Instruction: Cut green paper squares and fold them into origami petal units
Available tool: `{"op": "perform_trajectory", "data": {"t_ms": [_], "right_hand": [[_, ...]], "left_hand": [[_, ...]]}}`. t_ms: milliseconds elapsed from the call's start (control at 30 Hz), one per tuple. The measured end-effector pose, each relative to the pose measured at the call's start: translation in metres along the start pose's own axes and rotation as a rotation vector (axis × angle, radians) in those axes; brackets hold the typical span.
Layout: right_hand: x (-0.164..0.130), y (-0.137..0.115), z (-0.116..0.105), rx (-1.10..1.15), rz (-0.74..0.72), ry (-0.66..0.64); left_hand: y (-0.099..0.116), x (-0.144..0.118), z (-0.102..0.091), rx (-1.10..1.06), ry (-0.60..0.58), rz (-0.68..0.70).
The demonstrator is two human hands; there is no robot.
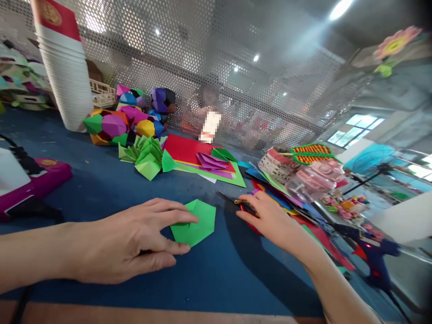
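My left hand [135, 240] lies flat on the blue table [101, 189], fingertips pressing down a folded green paper piece [199, 222]. My right hand [270, 218] reaches to the right of it, fingers resting on a pair of scissors [232, 200] that lies on a pile of coloured paper sheets [286, 204]. Whether the fingers have closed around the scissors' handle is unclear. Behind the green piece sit several folded green paper pieces [145, 157] and a stack of red and green sheets [199, 155] with purple folded pieces [211, 161] on top.
A tall stack of paper cups [65, 67] stands at the back left beside colourful paper polyhedra [124, 121]. A magenta device [33, 180] sits at the left edge. A basket and plastic bags of craft items [303, 173] crowd the right. A perforated metal screen [219, 67] closes off the back.
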State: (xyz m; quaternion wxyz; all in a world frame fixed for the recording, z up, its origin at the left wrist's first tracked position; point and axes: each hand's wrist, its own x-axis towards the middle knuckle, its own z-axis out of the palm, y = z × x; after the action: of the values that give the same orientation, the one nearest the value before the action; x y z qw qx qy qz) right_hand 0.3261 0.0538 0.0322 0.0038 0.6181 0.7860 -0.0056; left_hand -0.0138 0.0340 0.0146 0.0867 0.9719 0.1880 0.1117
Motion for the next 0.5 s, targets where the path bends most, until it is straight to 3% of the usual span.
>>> {"op": "perform_trajectory", "data": {"t_ms": [133, 300, 400, 500], "right_hand": [[0.004, 0.008, 0.004, 0.039, 0.028, 0.084], [0.008, 0.002, -0.006, 0.117, 0.107, 0.217], [0.003, -0.019, -0.019, 0.654, 0.069, 0.250], [-0.003, -0.054, -0.024, 1.228, -0.018, 0.103]], "left_hand": [[-0.010, -0.002, 0.000, -0.099, -0.072, 0.000], [-0.014, -0.005, 0.001, -0.112, -0.063, 0.032], [-0.014, -0.008, 0.001, -0.112, -0.058, 0.042], [-0.014, -0.009, 0.000, -0.101, -0.059, 0.056]]}}
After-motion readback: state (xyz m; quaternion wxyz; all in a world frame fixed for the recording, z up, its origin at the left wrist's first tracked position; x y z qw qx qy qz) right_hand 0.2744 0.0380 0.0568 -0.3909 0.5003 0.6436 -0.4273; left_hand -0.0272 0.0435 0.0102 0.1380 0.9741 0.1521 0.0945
